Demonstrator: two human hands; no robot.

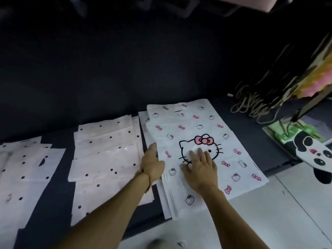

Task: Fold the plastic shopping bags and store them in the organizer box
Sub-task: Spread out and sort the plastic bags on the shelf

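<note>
A stack of white plastic bags printed with a cat face and pink bows [206, 130] lies flat on the dark surface, right of centre. My right hand [201, 168] rests palm-down on the top bag, fingers spread over the cat face. My left hand [152, 162] is at the stack's left edge; its fingertips are hidden and I cannot tell whether it grips the edge. It wears a bead bracelet. No organizer box is in view.
Two piles of pale dotted bags lie to the left, one in the middle [106, 155] and one at the far left [23, 169]. A panda-print bag [309, 150], rope-handled bags [260, 105] and a white floor [269, 221] are at the right.
</note>
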